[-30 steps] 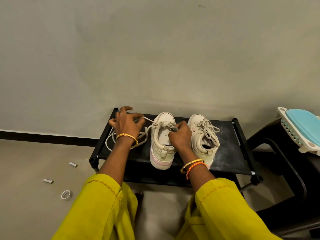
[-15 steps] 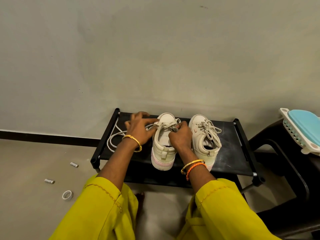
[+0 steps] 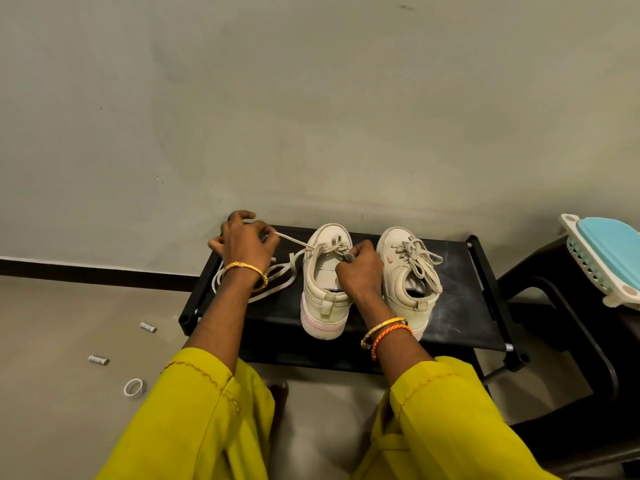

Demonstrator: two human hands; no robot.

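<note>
Two off-white sneakers stand side by side on a low black rack [image 3: 464, 306], toes toward the wall. The left sneaker [image 3: 323, 292] is partly laced; its long shoelace [image 3: 292, 241] runs taut to the left and loops loosely over the rack. My left hand [image 3: 244, 242] pinches that lace at the rack's far left corner. My right hand [image 3: 358, 268] rests on the left sneaker's tongue and pinches the lace at the eyelets. The right sneaker [image 3: 408, 271] is fully laced and tied.
A grey wall rises right behind the rack. On the floor at left lie two small silver cylinders [image 3: 148, 327] [image 3: 98, 359] and a white tape ring [image 3: 134, 388]. A dark chair [image 3: 568, 306] stands at right, bearing a white and blue plastic item [image 3: 602, 258].
My left hand has moved away from the left sneaker toward the rack's far left corner, pulling the lace taut. My right hand stays on the shoe.
</note>
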